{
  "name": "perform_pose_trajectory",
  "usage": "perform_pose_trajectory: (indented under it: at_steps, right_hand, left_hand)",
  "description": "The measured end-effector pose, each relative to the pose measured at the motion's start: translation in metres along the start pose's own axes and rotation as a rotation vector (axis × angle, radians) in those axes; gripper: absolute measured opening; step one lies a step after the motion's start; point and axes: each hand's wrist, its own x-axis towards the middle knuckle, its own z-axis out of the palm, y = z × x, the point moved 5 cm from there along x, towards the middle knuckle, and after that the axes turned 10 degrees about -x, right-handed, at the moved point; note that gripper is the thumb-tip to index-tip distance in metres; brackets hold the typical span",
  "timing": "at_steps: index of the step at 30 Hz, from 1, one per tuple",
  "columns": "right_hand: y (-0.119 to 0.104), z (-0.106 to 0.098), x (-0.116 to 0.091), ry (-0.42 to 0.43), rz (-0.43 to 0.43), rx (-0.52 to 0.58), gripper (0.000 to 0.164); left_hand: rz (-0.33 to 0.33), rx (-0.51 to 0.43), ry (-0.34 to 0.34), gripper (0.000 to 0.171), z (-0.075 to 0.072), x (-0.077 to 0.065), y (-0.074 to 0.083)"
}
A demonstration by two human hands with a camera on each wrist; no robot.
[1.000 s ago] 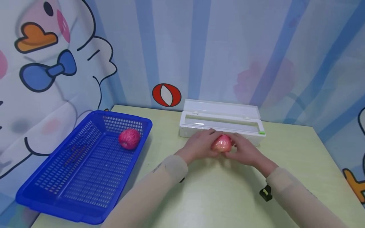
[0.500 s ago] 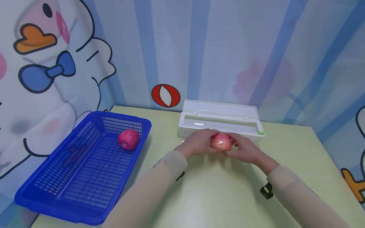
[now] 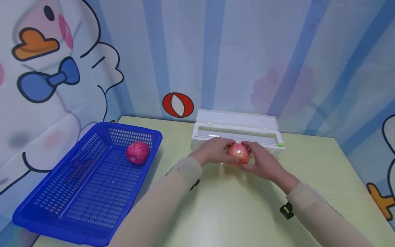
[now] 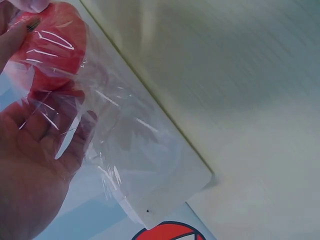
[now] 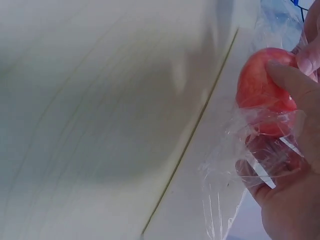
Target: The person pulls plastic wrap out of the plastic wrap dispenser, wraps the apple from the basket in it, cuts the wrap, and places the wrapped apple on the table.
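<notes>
A red apple is held between both hands in front of a white cling film dispenser. Clear cling film covers part of the apple and trails beside it, creased and shiny in both wrist views. My left hand grips the apple from the left, its thumb low on the front. From the other side my right hand grips it too; in the right wrist view its thumb presses on the skin, with other fingers behind the film. The apple's stem end shows in the left wrist view.
A blue plastic basket stands at the left of the pale table, with a second red apple inside near its right wall. The dispenser's lid is raised, close behind the hands. A printed cloth backdrop borders the table.
The apple has turned slightly between the hands and more of its front shows. My left thumb has come onto its lower front. The basket and dispenser shift slightly with the head view.
</notes>
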Motion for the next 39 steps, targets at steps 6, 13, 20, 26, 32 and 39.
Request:
perform_pose_trajectory:
  at_steps: [6,13,20,26,32,39]
  right_hand:
    - [0.011,0.001,0.006,-0.041,0.053,0.197,0.067]
    - [0.014,-0.003,0.013,-0.066,0.06,0.237,0.067]
    - [0.018,-0.005,0.016,-0.137,0.124,0.248,0.067]
    - [0.021,-0.009,0.015,-0.181,0.142,0.24,0.063]
    - [0.023,-0.015,0.019,-0.209,0.177,0.229,0.064]
    - [0.027,-0.018,0.023,-0.231,0.238,0.222,0.06]
  left_hand:
    - [-0.005,0.031,-0.012,0.055,-0.003,0.003,0.001]
    - [0.0,0.196,0.001,0.065,-0.009,0.002,0.007]
    - [0.065,0.444,0.107,0.092,-0.003,-0.009,0.016]
    - [0.179,0.491,0.225,0.088,0.011,-0.019,0.016]
    - [0.199,0.55,0.302,0.086,0.017,-0.017,0.015]
    - [0.172,0.623,0.329,0.091,0.019,-0.01,0.013]
